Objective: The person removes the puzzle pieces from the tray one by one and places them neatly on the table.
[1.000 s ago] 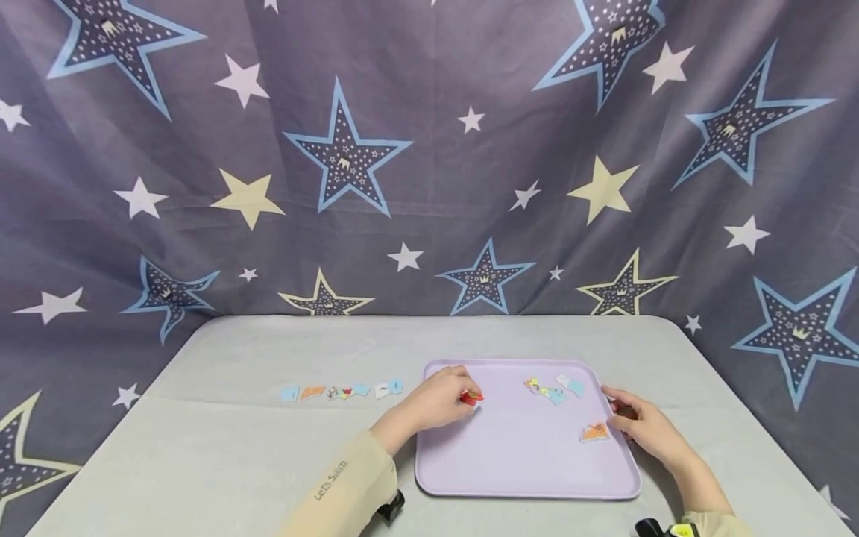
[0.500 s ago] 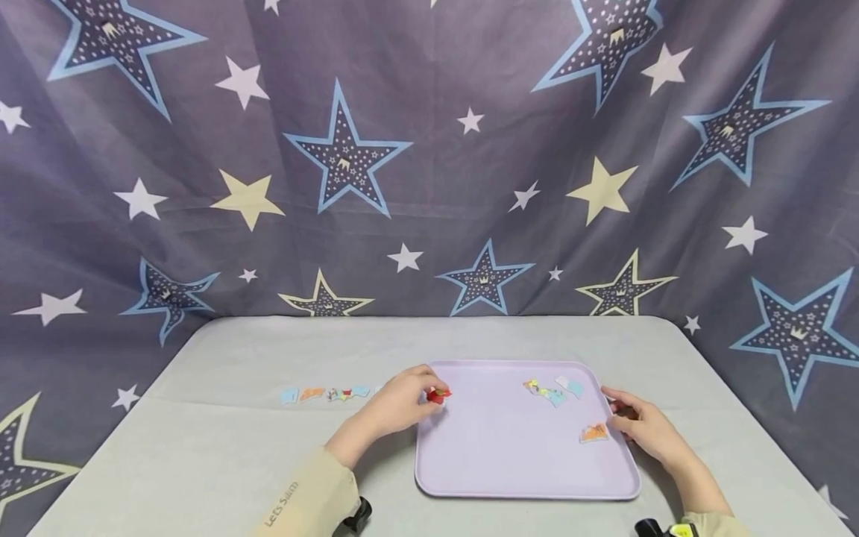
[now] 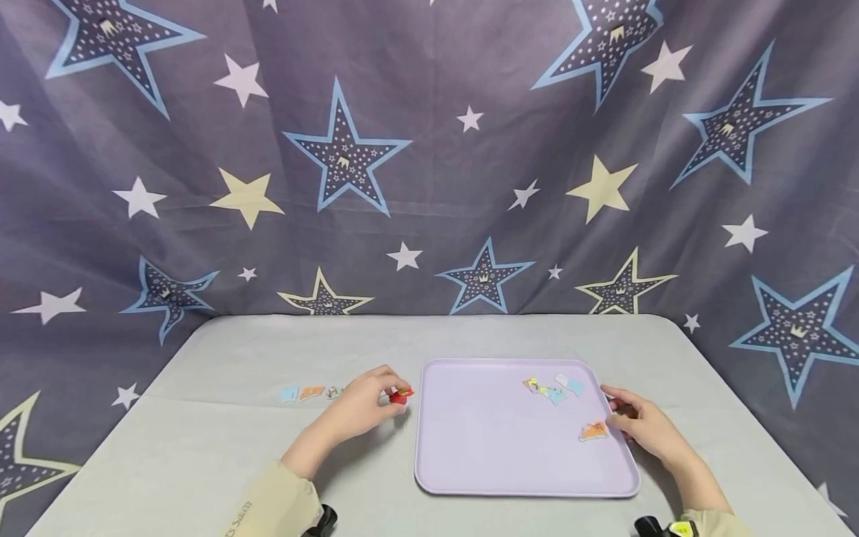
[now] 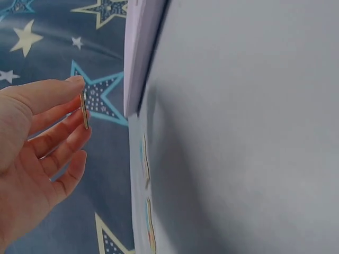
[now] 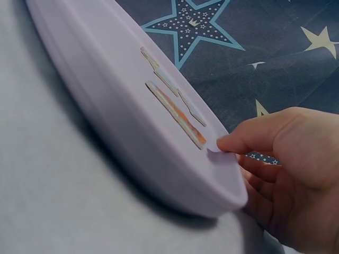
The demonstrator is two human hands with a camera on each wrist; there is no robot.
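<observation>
In the head view my left hand [image 3: 359,406] is above the table, just left of the lilac tray [image 3: 510,473]. Its thumb and fingers pinch a small red puzzle piece [image 3: 400,397]; the left wrist view shows this piece [image 4: 84,110] edge-on, clear of the table. My right hand [image 3: 647,426] holds the tray's right rim, its thumb over the edge in the right wrist view. On the tray lie an orange puzzle piece [image 3: 593,431] near the right thumb, a yellow-and-blue cluster [image 3: 545,391] and a white-and-blue bit [image 3: 569,385].
Left of the tray, a row of puzzle pieces lies on the pale table, with a blue one [image 3: 290,394] and an orange one [image 3: 312,392] showing; my left hand hides part of the row. A star-patterned curtain [image 3: 429,186] hangs behind the table's back edge.
My left hand has moved left with the red puzzle piece, from over the tray to beyond its left rim, now covering part of the row. The right hand and tray have stayed put.
</observation>
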